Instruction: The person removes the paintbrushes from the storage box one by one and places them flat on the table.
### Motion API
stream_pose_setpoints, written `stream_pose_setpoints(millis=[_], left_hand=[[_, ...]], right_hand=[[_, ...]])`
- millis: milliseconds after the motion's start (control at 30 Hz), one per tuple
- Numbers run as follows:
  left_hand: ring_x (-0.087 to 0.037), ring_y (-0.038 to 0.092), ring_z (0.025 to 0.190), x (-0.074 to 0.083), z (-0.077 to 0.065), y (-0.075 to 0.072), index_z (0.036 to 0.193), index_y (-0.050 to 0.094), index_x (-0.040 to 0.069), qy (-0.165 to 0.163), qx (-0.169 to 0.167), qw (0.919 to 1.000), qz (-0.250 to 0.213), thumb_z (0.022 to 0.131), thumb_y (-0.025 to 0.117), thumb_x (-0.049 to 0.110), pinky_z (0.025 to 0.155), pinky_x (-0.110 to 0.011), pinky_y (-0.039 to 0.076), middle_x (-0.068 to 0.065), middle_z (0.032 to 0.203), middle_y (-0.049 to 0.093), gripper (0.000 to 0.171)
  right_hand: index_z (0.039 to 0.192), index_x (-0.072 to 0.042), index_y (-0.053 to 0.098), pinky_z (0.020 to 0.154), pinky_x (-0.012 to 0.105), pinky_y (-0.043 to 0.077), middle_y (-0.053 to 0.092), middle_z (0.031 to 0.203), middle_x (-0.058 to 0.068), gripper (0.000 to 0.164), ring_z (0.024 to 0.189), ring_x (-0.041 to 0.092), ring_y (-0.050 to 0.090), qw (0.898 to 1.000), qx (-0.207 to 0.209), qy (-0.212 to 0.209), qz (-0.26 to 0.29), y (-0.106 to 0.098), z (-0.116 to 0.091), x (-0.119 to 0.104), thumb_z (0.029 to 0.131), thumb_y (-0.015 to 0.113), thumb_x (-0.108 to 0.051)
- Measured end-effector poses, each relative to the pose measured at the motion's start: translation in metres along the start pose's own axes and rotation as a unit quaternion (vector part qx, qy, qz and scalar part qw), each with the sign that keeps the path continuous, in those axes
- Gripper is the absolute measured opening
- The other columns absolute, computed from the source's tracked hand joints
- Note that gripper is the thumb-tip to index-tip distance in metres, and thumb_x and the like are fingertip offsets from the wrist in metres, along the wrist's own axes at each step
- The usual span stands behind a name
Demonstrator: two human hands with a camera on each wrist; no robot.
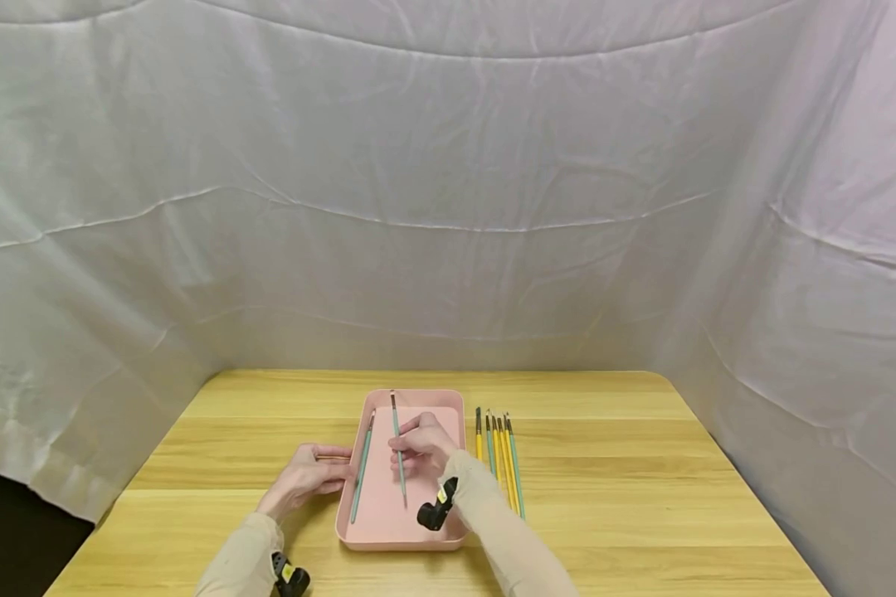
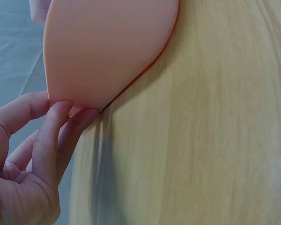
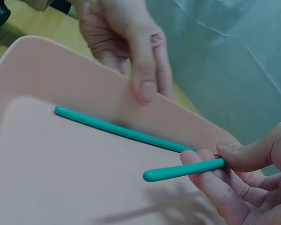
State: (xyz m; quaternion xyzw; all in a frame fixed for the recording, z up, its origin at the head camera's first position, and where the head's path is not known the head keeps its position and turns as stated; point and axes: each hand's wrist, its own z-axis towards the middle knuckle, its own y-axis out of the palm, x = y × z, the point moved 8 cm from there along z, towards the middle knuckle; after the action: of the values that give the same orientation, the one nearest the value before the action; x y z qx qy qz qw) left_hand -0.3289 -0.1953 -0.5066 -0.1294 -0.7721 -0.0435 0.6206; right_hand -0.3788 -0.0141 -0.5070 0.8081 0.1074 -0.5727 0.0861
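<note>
A shallow pink tray (image 1: 401, 546) sits on the table. My left hand (image 1: 309, 477) holds its left wall, thumb (image 3: 145, 84) over the rim and fingers against the outside, as the wrist views show. Above the tray floor, my right hand (image 1: 424, 445) pinches a teal-handled paintbrush (image 3: 182, 170) between thumb and fingers, its bristle end pointing away from me. Another teal paintbrush (image 1: 362, 468) lies inside the tray along the left wall. In the right wrist view, the far part of that lying brush (image 3: 117, 130) is hidden behind the right hand's fingers.
Right of the tray, several yellow and teal paintbrushes (image 1: 514, 464) lie side by side, bristles away from me; the right forearm partly covers them. The wooden table (image 1: 612, 497) extends to both sides. Grey cloth (image 1: 448, 274) hangs behind it and at the sides.
</note>
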Motion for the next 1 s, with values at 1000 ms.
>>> stream_pose_setpoints(millis=[1000], left_hand=[[-0.01, 0.072, 0.078, -0.001, 0.001, 0.003, 0.132, 0.048, -0.024, -0.004, 0.005, 0.9999, -0.012, 0.087, 0.073, -0.001, 0.069, -0.022, 0.062, -0.021, 0.105, 0.076, 0.056]], right_hand=[[0.127, 0.008, 0.046, 0.071, 0.032, 0.065, 0.066, 0.103, 0.017, 0.039, 0.079, 0.016, 0.068, 0.998, -0.041, -0.038, -0.011, -0.089, -0.045, -0.013, 0.094, 0.065, 0.0]])
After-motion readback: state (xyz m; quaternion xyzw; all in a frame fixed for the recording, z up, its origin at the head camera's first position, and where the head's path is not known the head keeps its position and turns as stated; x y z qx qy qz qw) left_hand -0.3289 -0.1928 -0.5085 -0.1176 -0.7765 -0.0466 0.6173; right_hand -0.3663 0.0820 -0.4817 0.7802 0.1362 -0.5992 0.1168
